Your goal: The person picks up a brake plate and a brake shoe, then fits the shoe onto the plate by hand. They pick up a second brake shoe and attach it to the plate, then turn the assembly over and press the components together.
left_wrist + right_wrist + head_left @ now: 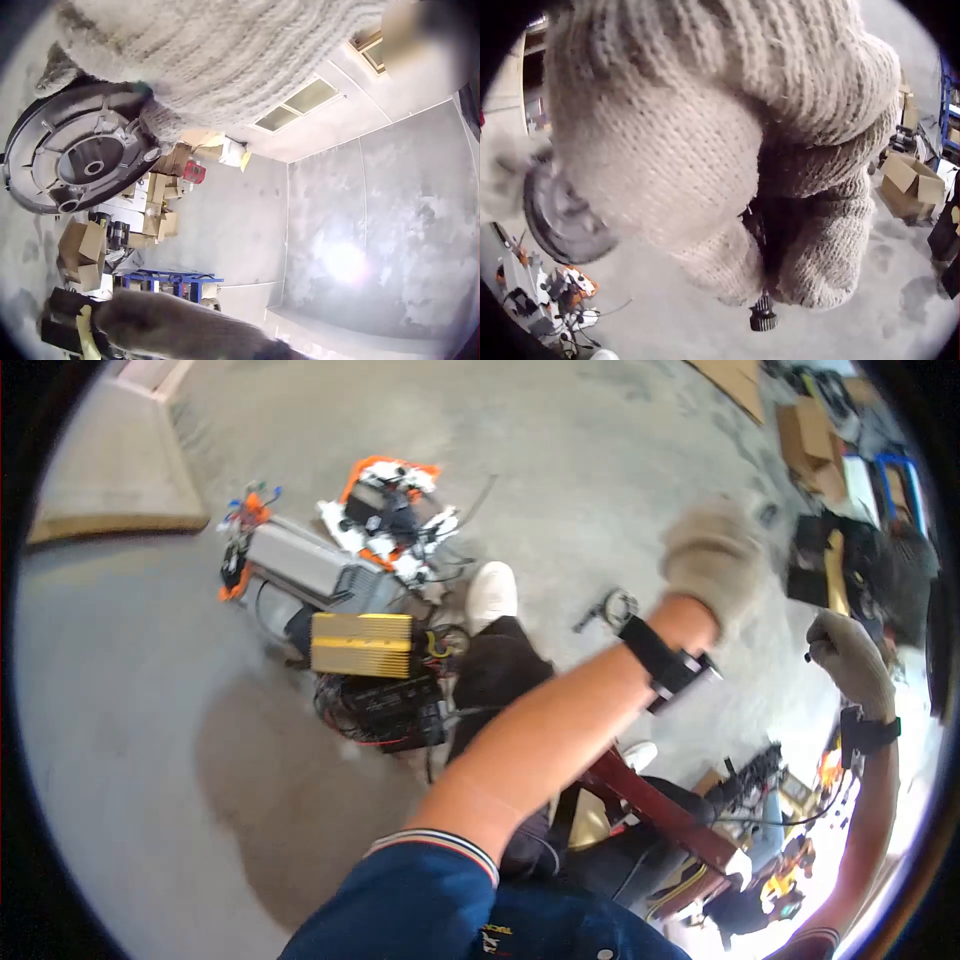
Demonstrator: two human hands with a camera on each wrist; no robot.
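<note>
Left wrist view: 1 round metal housing (79,166), grey, ribbed, with a central hub and small lugs along its edge; located in mid-air, clear of the floor, under the left hand (225,60). Gloved fingers curl over its rim and grip it. Also seen from the right wrist, blurred, at the far side of the other glove.

Right hand (720,142), knitted glove, 1: folded into a fist around a dark part, of which a toothed shaft end (763,319) pokes out below; the rest is hidden by the fingers. The 2 hands are held apart, the left farther forward over the concrete floor (590,490).

Worn: black wrist straps, 2; navy sleeve (420,890) with striped cuff, 1; white shoe (492,595) near the parts on the floor.

Floor, beside that shoe: 1 yellow finned box (361,645); 1 black wired unit (385,705) just beside it; 1 grey metal unit (305,560); 1 white-and-orange assembly (385,510) with loose leads. Nearer the hands, 1 small cable coil (620,608).

Room's edge: open carton (82,251), 1; red box (194,172), 1; blue shelving (172,279); 2 windows high on the wall
</note>
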